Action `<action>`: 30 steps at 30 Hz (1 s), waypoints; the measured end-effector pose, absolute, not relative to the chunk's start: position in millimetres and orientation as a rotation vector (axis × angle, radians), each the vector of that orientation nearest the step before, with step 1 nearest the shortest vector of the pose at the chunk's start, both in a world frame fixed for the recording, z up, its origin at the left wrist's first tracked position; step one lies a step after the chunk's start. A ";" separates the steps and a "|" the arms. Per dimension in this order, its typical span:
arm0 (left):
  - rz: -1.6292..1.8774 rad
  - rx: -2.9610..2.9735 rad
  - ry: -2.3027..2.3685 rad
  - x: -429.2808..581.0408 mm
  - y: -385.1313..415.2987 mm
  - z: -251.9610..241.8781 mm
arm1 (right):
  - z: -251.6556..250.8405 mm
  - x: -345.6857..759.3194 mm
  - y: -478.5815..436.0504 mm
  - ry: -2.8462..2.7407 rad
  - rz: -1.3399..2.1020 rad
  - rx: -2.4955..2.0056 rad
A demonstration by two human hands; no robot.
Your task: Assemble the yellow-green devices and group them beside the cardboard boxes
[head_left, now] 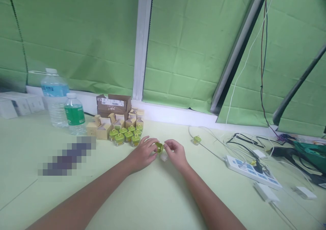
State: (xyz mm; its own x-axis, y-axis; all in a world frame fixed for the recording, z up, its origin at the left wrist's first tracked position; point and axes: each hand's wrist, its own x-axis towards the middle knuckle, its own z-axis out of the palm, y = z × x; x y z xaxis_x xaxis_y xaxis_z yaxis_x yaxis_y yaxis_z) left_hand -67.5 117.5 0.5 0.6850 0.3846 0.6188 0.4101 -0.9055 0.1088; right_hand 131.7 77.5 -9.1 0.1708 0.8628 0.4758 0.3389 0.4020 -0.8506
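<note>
My left hand (146, 153) is closed round the side of a small green lid (159, 148), its hollow side turned toward me. On the other side my right hand (175, 152) has thumb and fingertips pinched together at the lid's right edge; what lies in the pinch is too small to make out. Just below the lid, between my hands, sits a small whitish, clear piece (163, 157). Left of my hands stand several little clear jars with green lids (119, 139) and yellow loops. A single similar jar (196, 140) stands apart to the right.
Small open cardboard boxes (103, 131) and a larger brown carton (113, 105) stand behind the jars. Two water bottles (75, 116) are at the left. A power strip (252, 172), cables and a white adapter (266, 192) spread over the right side.
</note>
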 end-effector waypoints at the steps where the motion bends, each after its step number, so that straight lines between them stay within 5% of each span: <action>1: -1.076 -2.855 -0.662 -67.3 117.1 0.8 | -9.4 130.9 77.9 -1.388 0.567 -1.145; 10: -1.290 -2.920 -0.720 -67.1 111.5 0.6 | -2.0 128.4 76.9 -1.220 0.813 -1.042; 30: -1.384 -3.064 -0.743 -63.4 103.9 5.8 | 11.4 124.6 58.5 -1.718 0.182 -1.065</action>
